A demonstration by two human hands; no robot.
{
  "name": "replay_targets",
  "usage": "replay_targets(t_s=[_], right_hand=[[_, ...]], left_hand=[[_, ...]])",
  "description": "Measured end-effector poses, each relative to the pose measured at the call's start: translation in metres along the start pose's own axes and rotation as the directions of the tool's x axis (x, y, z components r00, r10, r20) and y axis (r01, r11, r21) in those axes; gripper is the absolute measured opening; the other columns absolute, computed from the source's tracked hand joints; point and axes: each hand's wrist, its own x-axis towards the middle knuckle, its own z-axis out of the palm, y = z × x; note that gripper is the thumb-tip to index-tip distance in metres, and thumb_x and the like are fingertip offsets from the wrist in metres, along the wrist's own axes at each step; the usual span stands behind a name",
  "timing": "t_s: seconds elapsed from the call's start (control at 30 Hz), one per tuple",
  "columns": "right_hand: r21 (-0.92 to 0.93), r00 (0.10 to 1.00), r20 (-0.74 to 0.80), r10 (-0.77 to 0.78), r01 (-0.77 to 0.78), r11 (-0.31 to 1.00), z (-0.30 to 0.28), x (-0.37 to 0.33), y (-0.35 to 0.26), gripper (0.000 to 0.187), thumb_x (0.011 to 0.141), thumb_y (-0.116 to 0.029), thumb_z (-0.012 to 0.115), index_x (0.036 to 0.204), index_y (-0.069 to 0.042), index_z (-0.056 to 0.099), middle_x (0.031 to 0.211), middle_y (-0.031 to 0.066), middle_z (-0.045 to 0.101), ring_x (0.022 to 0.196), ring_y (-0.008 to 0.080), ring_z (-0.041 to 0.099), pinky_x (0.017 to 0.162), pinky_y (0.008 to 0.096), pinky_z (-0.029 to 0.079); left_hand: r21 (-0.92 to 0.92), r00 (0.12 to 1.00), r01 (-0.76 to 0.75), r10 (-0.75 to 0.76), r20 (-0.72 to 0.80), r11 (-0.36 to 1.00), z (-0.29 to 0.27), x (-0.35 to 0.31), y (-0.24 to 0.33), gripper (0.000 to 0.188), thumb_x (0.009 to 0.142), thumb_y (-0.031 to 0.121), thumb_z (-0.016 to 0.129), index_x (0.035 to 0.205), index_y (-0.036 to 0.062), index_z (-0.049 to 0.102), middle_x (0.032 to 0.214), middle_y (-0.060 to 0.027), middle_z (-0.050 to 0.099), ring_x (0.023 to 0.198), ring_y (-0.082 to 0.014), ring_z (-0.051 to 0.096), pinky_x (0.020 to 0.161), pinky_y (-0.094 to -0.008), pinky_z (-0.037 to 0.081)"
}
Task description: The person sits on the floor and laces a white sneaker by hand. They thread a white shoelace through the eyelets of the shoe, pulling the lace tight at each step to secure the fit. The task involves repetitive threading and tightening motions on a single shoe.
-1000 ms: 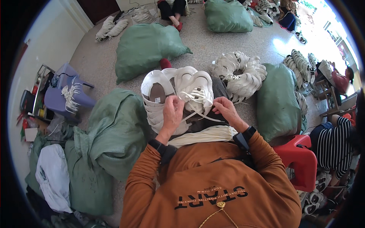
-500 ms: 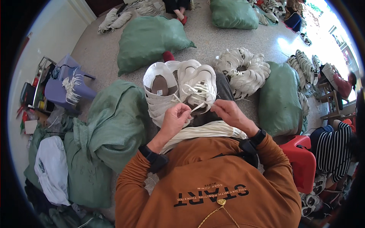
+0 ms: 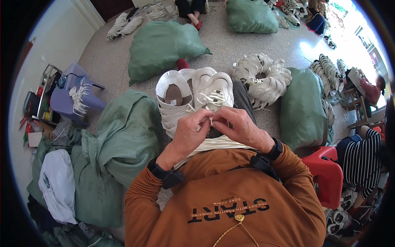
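Carrying a bunch of white laces (image 3: 79,96), a purple plastic stool (image 3: 61,103) is at the left, with a bulging green sack (image 3: 123,131) nearer the middle. Next comes a nested stack of white shoe uppers (image 3: 166,123), the top one opening upward on a brown lining. The left hand (image 3: 191,129) comes in just below it, thumb and fingers pinched together on a white shoelace (image 3: 211,121). Beyond the hands, right beside the stack, is the white shoe (image 3: 222,84) that this lace belongs to — its rounded toe points away from the person, its opening toward them. Its long axis runs outward from the body, the toe end leaning slightly right. The right hand (image 3: 240,125) faces the left, nearly touching it — its fingers are also closed on the shoelace, though the hands hide most of the grip. Farther right, a ring of white uppers (image 3: 273,86) lies on the floor (image 3: 230,47), then an upright green bag (image 3: 302,109) and a red stool (image 3: 327,175).
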Motion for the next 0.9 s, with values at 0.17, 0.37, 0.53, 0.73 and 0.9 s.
replay_targets(t_s=[0.17,0.37,0.53,0.73,0.9], right_hand=[[0.01,0.991,-0.101,0.091,-0.09,0.996,-0.002,-0.016,0.018,0.009,0.093,-0.008,0.069,0.097,-0.001,0.064,0.081,0.0094,0.064,0.072,0.0197,0.064,0.062,0.0332,0.05],[0.126,0.951,-0.047,0.305,-0.297,0.946,0.0,-0.044,0.048,0.01,0.096,-0.009,0.064,0.098,0.0,0.064,0.079,0.005,0.062,0.071,0.0124,0.059,0.063,0.0301,0.048],[0.065,0.884,-0.131,0.448,-0.444,0.894,0.008,-0.06,0.105,0.015,0.094,-0.01,0.064,0.103,0.001,0.063,0.084,0.0094,0.064,0.074,0.0177,0.061,0.068,0.0341,0.05],[0.289,0.812,-0.25,0.527,-0.457,0.841,0.042,-0.051,0.173,0.037,0.09,-0.011,0.064,0.123,0.004,0.053,0.103,0.0166,0.065,0.093,0.0247,0.065,0.083,0.0357,0.054],[0.557,0.666,-0.157,0.729,-0.55,0.622,0.049,-0.045,0.159,0.046,0.092,-0.017,0.071,0.128,0.004,0.051,0.111,0.0081,0.063,0.098,0.0146,0.06,0.085,0.0294,0.05]], left_hand=[[-0.086,0.994,-0.005,-0.004,-0.106,0.996,-0.004,0.002,0.012,0.007,0.092,0.0,0.067,0.099,-0.0001,0.064,0.084,-0.0109,0.069,0.074,-0.0164,0.07,0.065,-0.0284,0.055],[-0.078,0.995,0.026,-0.034,-0.093,0.997,-0.014,-0.001,0.014,0.008,0.095,0.0,0.063,0.102,0.0005,0.061,0.083,-0.0129,0.068,0.074,-0.0228,0.071,0.064,-0.0321,0.055],[0.06,0.997,-0.011,0.015,-0.074,0.998,-0.02,0.002,0.015,0.005,0.1,0.003,0.057,0.104,0.0021,0.058,0.078,-0.0077,0.066,0.067,-0.0169,0.066,0.061,-0.0295,0.052],[0.03,0.998,0.008,-0.009,0.065,1.0,-0.03,0.025,0.02,0.005,0.101,0.005,0.056,0.104,0.0019,0.057,0.076,-0.0098,0.065,0.066,-0.0213,0.066,0.061,-0.0332,0.051],[-0.539,0.978,0.181,-0.209,0.009,0.823,-0.036,0.049,-0.04,0.011,0.103,0.011,0.057,0.108,0.001,0.061,0.086,-0.0096,0.071,0.07,-0.0146,0.068,0.067,-0.0262,0.055]])
